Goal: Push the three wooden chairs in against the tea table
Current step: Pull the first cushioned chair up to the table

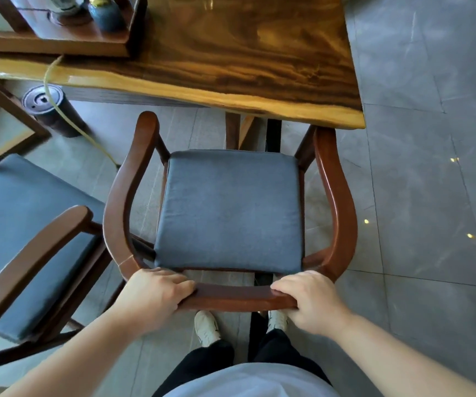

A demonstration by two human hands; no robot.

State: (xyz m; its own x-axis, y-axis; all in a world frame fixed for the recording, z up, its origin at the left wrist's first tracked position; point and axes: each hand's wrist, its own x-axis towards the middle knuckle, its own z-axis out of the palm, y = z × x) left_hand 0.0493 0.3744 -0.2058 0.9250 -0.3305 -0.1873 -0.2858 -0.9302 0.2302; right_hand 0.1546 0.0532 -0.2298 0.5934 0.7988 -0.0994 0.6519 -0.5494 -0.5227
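Note:
A wooden armchair [122, 196] with a grey seat cushion stands right in front of me, facing the glossy wooden tea table [231, 81]. Its armrest tips reach the table's near edge; the right tip sits under the edge. My left hand [153, 299] grips the left end of the chair's curved backrest. My right hand [308, 299] grips the right end of the same rail. A second wooden chair [30, 253] with a grey cushion stands at the left, turned at an angle and away from the table. A third chair is not in view.
A wooden tray [59, 44] with a dark jar stands on the table's far left. A black cylinder [47, 110] with a yellow hose sits on the floor under the table. Grey floor tiles extend to the right. My feet are just behind the chair.

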